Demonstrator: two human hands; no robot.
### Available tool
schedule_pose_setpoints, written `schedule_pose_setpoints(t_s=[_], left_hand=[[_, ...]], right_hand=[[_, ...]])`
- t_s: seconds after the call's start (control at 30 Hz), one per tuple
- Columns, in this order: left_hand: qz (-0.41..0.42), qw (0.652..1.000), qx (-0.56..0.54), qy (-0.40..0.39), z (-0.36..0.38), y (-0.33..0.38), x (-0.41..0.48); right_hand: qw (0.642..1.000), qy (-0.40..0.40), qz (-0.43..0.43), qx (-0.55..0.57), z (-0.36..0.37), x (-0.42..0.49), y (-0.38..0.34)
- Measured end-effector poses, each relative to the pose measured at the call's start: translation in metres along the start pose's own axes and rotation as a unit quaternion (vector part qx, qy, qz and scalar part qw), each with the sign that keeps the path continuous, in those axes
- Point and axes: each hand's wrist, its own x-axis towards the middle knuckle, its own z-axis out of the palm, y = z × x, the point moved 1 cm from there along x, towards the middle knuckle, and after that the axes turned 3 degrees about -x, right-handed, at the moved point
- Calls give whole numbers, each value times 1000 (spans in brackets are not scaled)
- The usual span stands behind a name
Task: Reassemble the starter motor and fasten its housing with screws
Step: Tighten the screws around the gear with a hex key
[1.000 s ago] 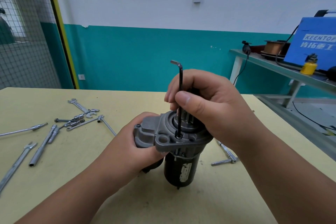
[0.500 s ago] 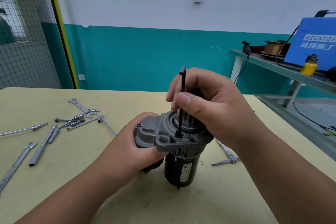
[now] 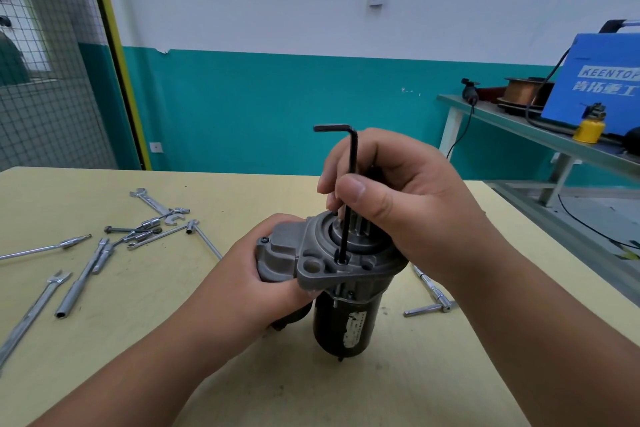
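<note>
The starter motor (image 3: pixel 346 319) stands upright on the yellow table (image 3: pixel 346 392), black body below and grey cast housing (image 3: pixel 322 263) on top. My left hand (image 3: pixel 249 284) grips the left side of the housing. A black hex key (image 3: pixel 350 184) stands vertically with its tip in a screw hole of the housing flange. My right hand (image 3: pixel 398 204) pinches the key's long shaft between thumb and fingers; the short arm points left at the top.
Several wrenches, sockets and extension bars (image 3: pixel 104 246) lie on the table to the left. A T-handle tool (image 3: pixel 431 298) lies right of the motor. A side bench at the right carries a blue welder (image 3: pixel 595 87) and a yellow can (image 3: pixel 588 128).
The hex key has turned in my right hand's fingers: its short arm swung round and now points left. The motor and my left hand stay where they were.
</note>
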Motion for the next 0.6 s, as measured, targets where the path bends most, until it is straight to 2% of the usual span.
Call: schedule_pose_setpoints(t_s=[0.33, 0.6], left_hand=[[2, 1000, -4, 6, 0, 0, 0], [3, 1000, 1, 7, 1, 1, 0]], right_hand=[[999, -16, 28, 2, 0, 0, -2], [1000, -4, 2, 4, 1, 1, -1]])
